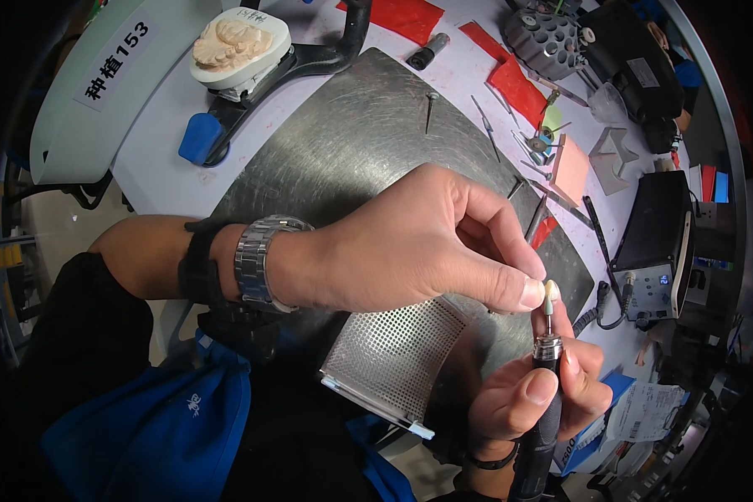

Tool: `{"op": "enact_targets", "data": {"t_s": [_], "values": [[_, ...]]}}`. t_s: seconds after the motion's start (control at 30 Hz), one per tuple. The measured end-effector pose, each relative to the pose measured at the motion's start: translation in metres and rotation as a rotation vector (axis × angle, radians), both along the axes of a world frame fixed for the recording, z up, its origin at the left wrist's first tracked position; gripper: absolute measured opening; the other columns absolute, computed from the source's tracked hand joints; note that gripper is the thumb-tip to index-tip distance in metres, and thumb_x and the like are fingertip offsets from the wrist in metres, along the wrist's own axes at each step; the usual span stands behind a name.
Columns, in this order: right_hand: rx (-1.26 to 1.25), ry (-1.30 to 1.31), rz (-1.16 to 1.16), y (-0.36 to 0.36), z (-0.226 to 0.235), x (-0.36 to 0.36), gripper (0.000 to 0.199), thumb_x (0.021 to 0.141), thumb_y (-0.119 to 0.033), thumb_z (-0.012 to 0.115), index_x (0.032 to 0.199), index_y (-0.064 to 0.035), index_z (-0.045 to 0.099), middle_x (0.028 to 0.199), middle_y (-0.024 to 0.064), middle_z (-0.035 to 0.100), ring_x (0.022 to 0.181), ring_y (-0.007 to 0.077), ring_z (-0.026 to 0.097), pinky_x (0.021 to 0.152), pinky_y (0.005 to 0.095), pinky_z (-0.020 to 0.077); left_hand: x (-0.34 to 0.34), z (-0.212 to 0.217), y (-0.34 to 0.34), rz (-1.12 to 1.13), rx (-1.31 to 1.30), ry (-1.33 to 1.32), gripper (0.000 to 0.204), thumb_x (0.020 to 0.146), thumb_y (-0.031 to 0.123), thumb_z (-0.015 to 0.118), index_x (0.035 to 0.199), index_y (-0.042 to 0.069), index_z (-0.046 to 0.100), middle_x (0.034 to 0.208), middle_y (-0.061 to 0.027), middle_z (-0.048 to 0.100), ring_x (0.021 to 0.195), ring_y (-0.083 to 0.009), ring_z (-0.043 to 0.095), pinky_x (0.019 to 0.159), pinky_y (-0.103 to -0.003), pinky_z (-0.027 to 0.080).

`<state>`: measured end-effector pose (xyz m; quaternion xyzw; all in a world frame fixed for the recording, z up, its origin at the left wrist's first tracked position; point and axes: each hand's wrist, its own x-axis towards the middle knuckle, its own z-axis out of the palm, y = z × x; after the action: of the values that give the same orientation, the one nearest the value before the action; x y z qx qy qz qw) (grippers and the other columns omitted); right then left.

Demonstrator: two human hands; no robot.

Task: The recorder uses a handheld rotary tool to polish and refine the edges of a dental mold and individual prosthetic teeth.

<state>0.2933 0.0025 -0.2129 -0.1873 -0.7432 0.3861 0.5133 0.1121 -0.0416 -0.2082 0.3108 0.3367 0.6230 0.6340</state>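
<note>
Right hand (534,400): closed around a black rotary handpiece (545,418), long axis upright, pale bur tip (550,294) uppermost.
Left hand (418,247): fingers (519,289) pinched shut beside the tip; anything held is hidden.
Perforated tray (393,356): below both hands.
Worktop (167,180): a metal plate (351,142) is carried farther off.

Bare metal plate (343,142) ahead of hands — loose burs (487,125), red sheets (519,84) crowding right

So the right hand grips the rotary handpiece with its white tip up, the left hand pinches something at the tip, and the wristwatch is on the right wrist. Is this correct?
Not quite: the head view shows the metal wristwatch on the left wrist, not the right. The rest holds: the right hand grips the rotary handpiece with its white tip up, and the left hand pinches at that tip; what it pinches is hidden.
</note>
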Motion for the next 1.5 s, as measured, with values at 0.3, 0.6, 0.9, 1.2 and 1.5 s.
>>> {"op": "enact_targets", "data": {"t_s": [0.3,0.6,0.9,1.2,1.5], "values": [[0.030,-0.006,0.003,0.0014,0.0020,0.0026,0.032,0.087,-0.018,0.064,0.101,-0.0036,0.039,0.080,0.0128,0.045,0.084,0.0434,0.066,0.080,0.0464,0.0585,-0.0014,-0.0014,0.0004,-0.038,-0.020,-0.044,0.011,0.081,-0.001,0.072,0.089,-0.005,0.065,0.087,-0.0075,0.066,0.082,-0.0103,0.064,0.073,-0.021,0.051],[0.013,-0.011,0.004,0.0002,0.0033,0.0004,0.031,0.088,-0.018,0.063,0.103,-0.0035,0.040,0.082,0.0138,0.046,0.085,0.0429,0.066,0.079,0.0463,0.0585,0.0003,-0.0008,0.0002,0.009,0.032,0.042,0.010,0.080,-0.002,0.072,0.086,-0.004,0.065,0.086,-0.0076,0.065,0.079,-0.0095,0.061,0.070,-0.022,0.049],[0.050,0.001,0.023,0.0013,0.0014,0.0014,0.030,0.089,-0.018,0.062,0.104,-0.0036,0.041,0.082,0.0143,0.046,0.089,0.0430,0.065,0.080,0.0460,0.0581,0.0008,-0.0011,-0.0023,0.054,0.114,0.114,0.011,0.079,-0.005,0.071,0.087,-0.005,0.064,0.092,-0.0125,0.066,0.087,-0.0131,0.063,0.075,-0.024,0.051],[0.057,0.065,-0.014,0.0021,-0.0017,-0.0007,0.031,0.089,-0.018,0.062,0.102,-0.0025,0.039,0.079,0.0146,0.046,0.084,0.0419,0.066,0.076,0.0449,0.0594,0.0025,-0.0005,-0.0029,0.049,0.095,0.016,0.012,0.079,-0.006,0.071,0.088,-0.005,0.064,0.091,-0.0121,0.066,0.086,-0.0133,0.063,0.075,-0.024,0.051],[0.081,0.026,-0.073,-0.0010,-0.0001,-0.0038,0.024,0.090,-0.024,0.052,0.102,-0.0051,0.043,0.078,0.0103,0.045,0.077,0.0254,0.063,0.085,0.0455,0.0536,0.0013,-0.0024,-0.0020,0.002,0.073,-0.032,0.011,0.080,-0.004,0.071,0.089,-0.005,0.064,0.090,-0.0102,0.066,0.085,-0.0118,0.063,0.075,-0.023,0.050]]}}
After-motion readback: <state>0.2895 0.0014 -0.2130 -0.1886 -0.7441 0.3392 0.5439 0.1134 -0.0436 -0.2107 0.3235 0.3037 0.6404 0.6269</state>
